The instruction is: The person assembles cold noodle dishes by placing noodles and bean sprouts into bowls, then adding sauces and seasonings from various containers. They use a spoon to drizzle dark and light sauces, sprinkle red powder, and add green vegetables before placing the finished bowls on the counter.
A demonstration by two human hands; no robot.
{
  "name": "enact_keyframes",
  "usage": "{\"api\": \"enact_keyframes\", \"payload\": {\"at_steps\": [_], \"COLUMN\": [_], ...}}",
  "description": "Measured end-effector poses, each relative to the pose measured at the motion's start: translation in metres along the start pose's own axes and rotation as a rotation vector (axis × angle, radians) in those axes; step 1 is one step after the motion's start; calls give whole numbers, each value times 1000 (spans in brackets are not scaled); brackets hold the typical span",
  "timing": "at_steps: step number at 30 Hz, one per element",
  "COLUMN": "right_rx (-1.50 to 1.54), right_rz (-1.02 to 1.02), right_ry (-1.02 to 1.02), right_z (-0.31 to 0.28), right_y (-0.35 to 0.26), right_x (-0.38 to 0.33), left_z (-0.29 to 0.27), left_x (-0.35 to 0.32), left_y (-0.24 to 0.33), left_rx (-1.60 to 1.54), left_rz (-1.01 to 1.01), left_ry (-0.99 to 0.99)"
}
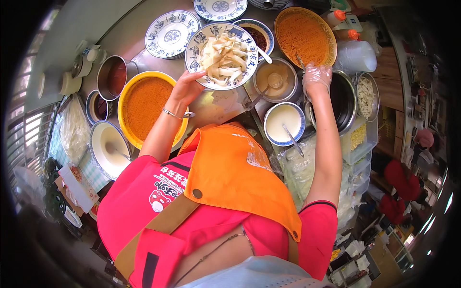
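Head view: noodle plate held at the counter.
Left hand (185, 89) grips the rim of the blue-patterned plate of pale noodles (222, 55); gloved right hand (317, 77) pinches a spoon handle (300, 62) at the orange bowl (304, 36). Advisable: keep plate level, bring spoon across low.

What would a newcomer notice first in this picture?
First, the blue-patterned white plate of pale wide noodles at top centre, its near rim in the grip of the bare left hand. Right of it, the clear-gloved right hand reaches toward the wide round bowl of orange-red sauce.
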State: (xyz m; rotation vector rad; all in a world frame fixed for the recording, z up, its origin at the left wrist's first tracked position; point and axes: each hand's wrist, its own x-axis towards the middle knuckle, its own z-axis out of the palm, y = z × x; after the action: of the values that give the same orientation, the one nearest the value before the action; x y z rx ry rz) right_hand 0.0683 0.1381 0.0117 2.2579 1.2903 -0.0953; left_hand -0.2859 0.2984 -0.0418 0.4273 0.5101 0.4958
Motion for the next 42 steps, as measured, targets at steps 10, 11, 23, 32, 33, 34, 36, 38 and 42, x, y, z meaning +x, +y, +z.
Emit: {"api": "enact_keyframes", "payload": {"at_steps": [10, 11, 23, 32, 33, 34, 36, 38, 42], "right_rx": [2243, 2310, 1649, 2188, 2234, 2279, 2359, 2363, 2427], "right_rz": [288, 350, -51, 71, 114, 156, 177, 191, 213], "right_ry": [274, 242, 470, 349, 375, 397, 427, 441, 447], "right_z": [15, 28, 23, 58, 60, 59, 56, 55, 52], "right_y": [8, 6, -3, 6, 7, 9, 13, 17, 22], "right_x": [64, 74, 16, 33, 32, 29, 23, 17, 8], "left_z": [4, 6, 16, 38, 39, 41, 39, 37, 35], "left_x": [-10, -7, 4, 16, 18, 20, 25, 30, 44], "left_y": [-12, -15, -28, -34, -34, -34, -37, -40, -46], "left_rx": [-3, -12, 10, -17, -21, -26, -21, -20, -30], "left_rz": [-67, -81, -154, -208, -214, -218, -209, -201, -200], "left_ry": [4, -8, -72, -108, -118, -127, -125, -131, -143]}}
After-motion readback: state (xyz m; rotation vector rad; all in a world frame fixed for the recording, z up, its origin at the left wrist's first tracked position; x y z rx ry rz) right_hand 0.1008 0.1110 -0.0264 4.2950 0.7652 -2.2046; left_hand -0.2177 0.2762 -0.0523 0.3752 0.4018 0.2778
